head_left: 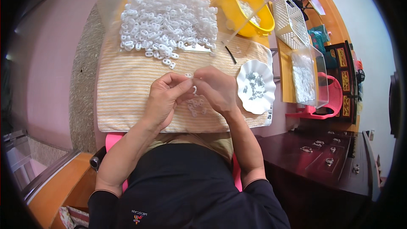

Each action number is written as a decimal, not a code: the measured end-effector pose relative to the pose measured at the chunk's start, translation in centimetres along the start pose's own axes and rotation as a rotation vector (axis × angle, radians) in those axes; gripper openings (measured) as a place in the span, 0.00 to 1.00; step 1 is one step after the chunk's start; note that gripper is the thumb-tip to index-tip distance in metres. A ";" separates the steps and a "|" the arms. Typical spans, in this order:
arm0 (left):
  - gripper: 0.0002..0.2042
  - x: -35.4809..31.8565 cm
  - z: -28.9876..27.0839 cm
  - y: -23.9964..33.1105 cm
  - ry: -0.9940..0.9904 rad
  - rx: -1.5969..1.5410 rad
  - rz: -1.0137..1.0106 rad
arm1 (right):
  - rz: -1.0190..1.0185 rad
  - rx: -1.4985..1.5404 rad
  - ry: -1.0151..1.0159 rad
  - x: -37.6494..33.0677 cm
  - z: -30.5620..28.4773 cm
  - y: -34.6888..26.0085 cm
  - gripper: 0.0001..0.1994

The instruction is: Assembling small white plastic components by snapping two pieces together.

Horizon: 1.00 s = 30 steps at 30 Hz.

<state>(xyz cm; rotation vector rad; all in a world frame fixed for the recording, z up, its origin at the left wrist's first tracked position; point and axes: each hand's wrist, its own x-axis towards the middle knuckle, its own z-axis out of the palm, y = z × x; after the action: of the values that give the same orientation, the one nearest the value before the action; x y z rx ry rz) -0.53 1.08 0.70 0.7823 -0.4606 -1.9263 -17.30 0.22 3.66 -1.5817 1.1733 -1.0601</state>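
My left hand [164,95] is closed in a pinch over the striped cloth. Its thumb and fingers hold a small white plastic two-hole piece [188,75], only partly visible. Close against it is my right hand [217,88], its fingers bent toward the same piece but smeared by motion; whether they grip anything does not show. A white curved bit [194,90] peeks out between the hands. Below them several small white parts [196,107] lie on the cloth. Beyond is a big heap of white two-hole pieces [167,21].
To the right stands a white scalloped dish [243,99] with small grey parts. A black thin stick [230,54] lies near it on the striped cloth [123,89]. Behind are a yellow basin [232,0], a clear panel and a white perforated basket [288,19]. A dark cabinet [292,157] sits right.
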 end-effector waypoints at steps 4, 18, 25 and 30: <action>0.04 -0.1 0.2 0.0 -0.015 0.016 -0.006 | 0.091 0.086 0.022 -0.1 0.1 0.1 0.07; 0.08 -0.3 0.7 -0.3 -0.039 0.116 -0.030 | 0.139 -0.540 0.255 -3.8 -10.6 2.0 0.07; 0.07 -0.3 0.9 -0.5 -0.011 0.142 -0.026 | 0.237 -0.734 0.199 -4.6 -13.0 1.7 0.07; 0.07 -0.3 0.5 -0.6 -0.017 0.145 -0.037 | 0.225 -0.949 0.066 -4.4 -12.4 1.6 0.07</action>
<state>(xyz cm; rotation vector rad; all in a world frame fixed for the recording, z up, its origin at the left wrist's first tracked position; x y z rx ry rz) -1.22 1.60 0.80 0.8740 -0.6052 -1.9509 -30.37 2.28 4.69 -2.0262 2.0187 -0.3901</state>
